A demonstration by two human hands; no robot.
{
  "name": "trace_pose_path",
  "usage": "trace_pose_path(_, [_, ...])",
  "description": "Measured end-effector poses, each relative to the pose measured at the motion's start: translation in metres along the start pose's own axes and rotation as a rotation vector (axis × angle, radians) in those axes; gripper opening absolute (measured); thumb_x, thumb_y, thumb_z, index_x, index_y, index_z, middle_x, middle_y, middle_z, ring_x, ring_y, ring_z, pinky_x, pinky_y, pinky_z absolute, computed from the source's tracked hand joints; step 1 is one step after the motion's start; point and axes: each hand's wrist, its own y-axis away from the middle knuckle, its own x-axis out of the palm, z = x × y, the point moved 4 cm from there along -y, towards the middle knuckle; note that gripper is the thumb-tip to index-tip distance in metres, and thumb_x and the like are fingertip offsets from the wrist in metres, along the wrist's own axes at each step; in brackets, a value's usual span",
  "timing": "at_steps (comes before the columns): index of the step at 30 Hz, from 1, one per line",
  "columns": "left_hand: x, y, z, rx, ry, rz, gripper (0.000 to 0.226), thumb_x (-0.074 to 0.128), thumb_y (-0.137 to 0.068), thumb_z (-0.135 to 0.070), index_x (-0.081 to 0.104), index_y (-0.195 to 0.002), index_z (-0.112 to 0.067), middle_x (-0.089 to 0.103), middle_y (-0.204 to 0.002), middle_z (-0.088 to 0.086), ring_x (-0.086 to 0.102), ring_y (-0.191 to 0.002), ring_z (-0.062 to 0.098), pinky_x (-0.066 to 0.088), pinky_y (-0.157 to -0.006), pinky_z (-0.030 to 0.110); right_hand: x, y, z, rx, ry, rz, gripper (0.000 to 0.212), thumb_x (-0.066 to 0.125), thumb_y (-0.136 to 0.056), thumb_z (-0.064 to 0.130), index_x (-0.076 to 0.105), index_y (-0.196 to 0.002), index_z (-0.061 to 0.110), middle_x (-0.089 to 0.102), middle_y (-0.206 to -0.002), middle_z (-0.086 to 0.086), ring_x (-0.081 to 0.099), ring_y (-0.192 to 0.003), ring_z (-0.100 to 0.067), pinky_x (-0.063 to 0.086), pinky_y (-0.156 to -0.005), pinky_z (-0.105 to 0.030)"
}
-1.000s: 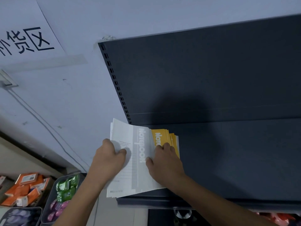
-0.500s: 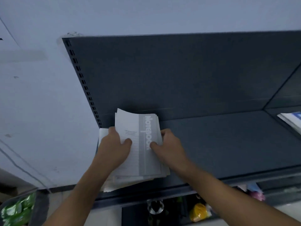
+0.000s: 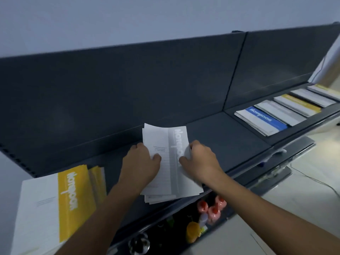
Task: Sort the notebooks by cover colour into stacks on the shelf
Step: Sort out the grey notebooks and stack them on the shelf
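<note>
Grip: left hand [image 3: 139,162] and right hand [image 3: 200,161] pinch the grey stack [image 3: 174,153]; I'd square its edges, landing it beside the yellow stack [image 3: 73,196].

Bare shelf [image 3: 230,142] lies open at centre right of the frame, between the grey notebook stack [image 3: 173,173] in the middle and the blue notebook [image 3: 265,117] at the right. The left hand [image 3: 140,163] and right hand [image 3: 201,161] grip the grey stack's two sides and block them. At lower left a narrow dark strip parts the yellow notebook stack [image 3: 73,197] from the left forearm. The back panel [image 3: 128,85] walls off the far side. Beyond the blue notebook, a row of notebooks [image 3: 298,104] fills the shelf to the right edge.
</note>
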Motion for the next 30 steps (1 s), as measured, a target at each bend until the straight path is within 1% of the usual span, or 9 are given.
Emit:
trace_pose_path(5, [0.052,-0.016,-0.093,0.043,0.009,0.083,0.032,0.057,-0.092,-0.041,0.055,-0.105,-0.011,0.058,-0.104,0.005,0.053,-0.088,0.019,0.039,-0.068,0.031,-0.058,-0.026,-0.086,0.022,-0.001,-0.053,0.023,0.061,-0.091,0.028,0.049,-0.099,0.010,0.054,-0.097,-0.003,0.053,-0.084,-0.026,0.039,-0.064,-0.032])
trace_pose_path(9, [0.092,-0.027,-0.160,0.080,0.043,0.117,0.029,0.058,-0.092,-0.040,0.053,-0.100,-0.013,0.058,-0.101,0.003,0.054,-0.083,0.016,0.034,-0.054,0.025,-0.098,-0.048,-0.149,0.026,0.018,-0.082,0.025,0.060,-0.091,0.030,0.047,-0.098,0.010,0.055,-0.096,-0.004,0.057,-0.085,-0.027,0.038,-0.063,-0.032])
trace_pose_path(10, [0.102,-0.031,-0.174,0.093,0.047,0.126,0.029,0.059,-0.092,-0.041,0.053,-0.100,-0.013,0.058,-0.101,0.003,0.055,-0.083,0.016,0.033,-0.053,0.024,-0.106,-0.053,-0.163,0.033,0.021,-0.094,0.025,0.060,-0.091,0.030,0.047,-0.098,0.011,0.057,-0.097,-0.005,0.057,-0.086,-0.027,0.039,-0.063,-0.032])
trace_pose_path(14, [0.136,-0.040,-0.227,0.136,0.042,0.165,0.031,0.059,-0.091,-0.041,0.053,-0.099,-0.012,0.058,-0.100,0.003,0.057,-0.087,0.019,0.040,-0.061,0.030,-0.134,-0.067,-0.213,0.098,0.034,-0.115,0.024,0.061,-0.089,0.030,0.049,-0.098,0.010,0.057,-0.098,-0.006,0.057,-0.089,-0.029,0.040,-0.066,-0.033])
trace_pose_path(17, [0.156,-0.049,-0.263,0.166,0.029,0.178,0.031,0.058,-0.091,-0.041,0.052,-0.099,-0.011,0.057,-0.099,0.003,0.055,-0.084,0.019,0.038,-0.058,0.029,-0.152,-0.079,-0.244,0.144,0.042,-0.132,0.025,0.060,-0.088,0.030,0.051,-0.100,0.010,0.060,-0.098,-0.006,0.059,-0.090,-0.029,0.045,-0.069,-0.035])
trace_pose_path(22, [0.186,-0.072,-0.315,0.213,0.030,0.209,0.036,0.055,-0.094,-0.039,0.052,-0.114,-0.009,0.050,-0.108,0.003,0.048,-0.090,0.020,0.039,-0.068,0.031,-0.180,-0.102,-0.281,0.225,0.064,-0.173,0.026,0.060,-0.090,0.032,0.052,-0.101,0.009,0.057,-0.096,-0.004,0.053,-0.082,-0.025,0.038,-0.066,-0.032])
trace_pose_path(24, [0.203,-0.086,-0.334,0.246,0.032,0.227,0.039,0.054,-0.095,-0.040,0.052,-0.118,-0.008,0.052,-0.114,0.005,0.052,-0.095,0.023,0.041,-0.070,0.032,-0.191,-0.113,-0.296,0.259,0.071,-0.206,0.027,0.060,-0.090,0.032,0.052,-0.102,0.009,0.059,-0.099,-0.005,0.051,-0.082,-0.024,0.037,-0.066,-0.032])
trace_pose_path(27, [0.232,-0.102,-0.365,0.315,0.020,0.287,0.039,0.052,-0.095,-0.039,0.052,-0.116,-0.005,0.053,-0.115,0.008,0.055,-0.099,0.027,0.041,-0.072,0.034,-0.205,-0.126,-0.325,0.339,0.063,-0.249,0.024,0.060,-0.089,0.030,0.053,-0.102,0.011,0.061,-0.101,-0.006,0.055,-0.085,-0.025,0.038,-0.066,-0.033])
trace_pose_path(30, [0.256,-0.110,-0.396,0.399,0.037,0.324,0.033,0.050,-0.096,-0.035,0.052,-0.107,-0.004,0.054,-0.110,0.008,0.054,-0.091,0.027,0.042,-0.070,0.034,-0.218,-0.134,-0.353,0.411,0.059,-0.283,0.021,0.058,-0.087,0.028,0.053,-0.099,0.012,0.064,-0.098,-0.006,0.060,-0.088,-0.028,0.047,-0.069,-0.035])
